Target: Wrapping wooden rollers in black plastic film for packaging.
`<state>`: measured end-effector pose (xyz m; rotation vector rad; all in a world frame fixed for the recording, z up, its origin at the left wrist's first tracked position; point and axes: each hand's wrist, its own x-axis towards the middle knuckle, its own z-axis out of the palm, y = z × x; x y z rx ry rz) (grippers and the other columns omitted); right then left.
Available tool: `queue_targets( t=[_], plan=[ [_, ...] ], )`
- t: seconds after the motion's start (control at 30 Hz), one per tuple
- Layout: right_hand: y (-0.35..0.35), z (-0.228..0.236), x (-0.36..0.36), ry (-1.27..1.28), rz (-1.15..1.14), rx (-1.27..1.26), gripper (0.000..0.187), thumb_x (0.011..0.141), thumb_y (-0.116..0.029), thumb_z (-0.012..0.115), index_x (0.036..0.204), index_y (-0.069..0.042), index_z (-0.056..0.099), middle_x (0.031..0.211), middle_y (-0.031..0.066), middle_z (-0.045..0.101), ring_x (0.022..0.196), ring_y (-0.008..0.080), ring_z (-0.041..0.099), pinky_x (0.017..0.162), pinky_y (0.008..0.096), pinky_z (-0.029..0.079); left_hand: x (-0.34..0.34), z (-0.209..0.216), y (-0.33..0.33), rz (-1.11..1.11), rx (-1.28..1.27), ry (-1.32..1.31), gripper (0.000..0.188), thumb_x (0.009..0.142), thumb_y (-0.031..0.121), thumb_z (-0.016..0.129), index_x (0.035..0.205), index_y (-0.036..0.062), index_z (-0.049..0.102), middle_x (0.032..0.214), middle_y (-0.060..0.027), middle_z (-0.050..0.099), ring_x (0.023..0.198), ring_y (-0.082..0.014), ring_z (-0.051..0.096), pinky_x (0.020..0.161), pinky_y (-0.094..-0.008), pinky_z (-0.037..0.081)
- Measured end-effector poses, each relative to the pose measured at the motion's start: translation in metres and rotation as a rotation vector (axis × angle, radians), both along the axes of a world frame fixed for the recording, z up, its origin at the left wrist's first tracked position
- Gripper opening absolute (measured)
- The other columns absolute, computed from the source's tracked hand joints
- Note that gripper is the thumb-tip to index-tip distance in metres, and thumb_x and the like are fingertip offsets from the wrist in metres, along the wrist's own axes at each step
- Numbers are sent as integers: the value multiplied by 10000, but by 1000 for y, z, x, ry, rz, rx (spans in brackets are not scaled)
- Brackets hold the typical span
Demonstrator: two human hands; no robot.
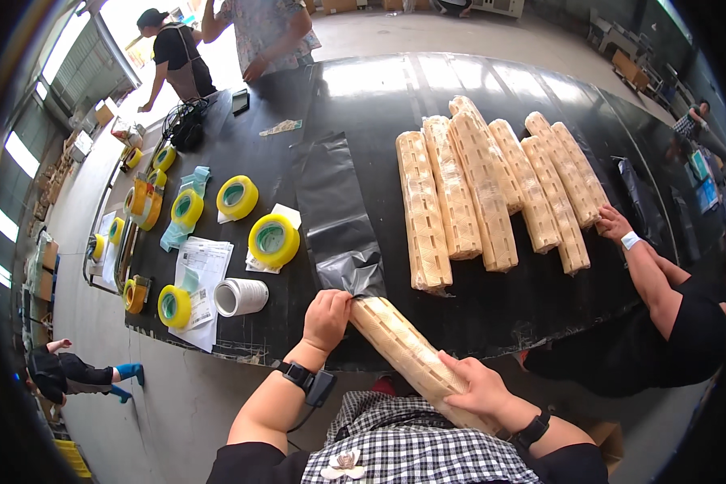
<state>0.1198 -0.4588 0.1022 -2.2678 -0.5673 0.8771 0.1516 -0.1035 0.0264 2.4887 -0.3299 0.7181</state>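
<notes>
Beige beneath clear film: holds aslant one wrapped roll (pixel 411 352), gripped near its lower end by the right hand (pixel 486 391), with its far end against the crumpled mouth of a flat black plastic sleeve (pixel 331 202) on the desk (pixel 274 157), pinched there by the left hand (pixel 328 323). Looks barely begun on this pair: shows nearly all of the beige outside the black; hard to tell whether the tip is within. Seems done as to clear film on every roll in sight; seems left without black plastic across the desk. Counts one roll in hand and about eight other wrapped rolls (pixel 492 218) beyond, overlapping enough for some doubt. Counts also one sleeve laid out, one white cylinder (pixel 246 297), and four large yellow tape rolls (pixel 259 234) up close, with further tape toward the desk's left edge, too crowded for a sure number.
</notes>
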Motion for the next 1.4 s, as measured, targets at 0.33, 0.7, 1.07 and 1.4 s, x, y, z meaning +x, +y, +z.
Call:
queue_targets(
  t=[0.33, 0.7, 1.07, 1.4],
  plan=[
    [36, -18, 7, 13, -204, 171, 921, 703, -310, 812, 1539, -279, 425, 1084, 93, 598, 1001, 257, 641, 913, 353, 526, 12, -16, -18, 518, -157, -100, 288, 815, 28, 702, 1087, 15, 610, 896, -121, 632, 872, -333, 626, 790, -407, 536],
    [141, -56, 49, -189, -153, 238, 718, 894, -332, 698, 1480, -64, 380, 1189, 220, 580, 1043, 367, 622, 876, 440, 533, 16, -44, 18, 413, -456, 586, 231, 948, 226, 608, 914, 5, 665, 868, -251, 666, 835, -448, 640, 706, -449, 524],
    [198, -104, 124, -360, -379, 223, 202, 924, -208, 667, 923, -7, 661, 812, 194, 694, 811, 370, 686, 721, 430, 543, 3, -34, 23, 400, -434, 622, 193, 941, 173, 586, 852, 3, 607, 833, -256, 640, 820, -458, 631, 677, -482, 502],
    [97, -72, 17, 195, 651, -105, 376, 1001, -395, 503, 1022, -59, 669, 920, 213, 701, 892, 419, 667, 808, 512, 526, -156, 6, -9, 103, -312, 1189, 299, 968, 327, 542, 963, 76, 705, 865, -191, 710, 833, -398, 687, 747, -469, 551]
  ],
)
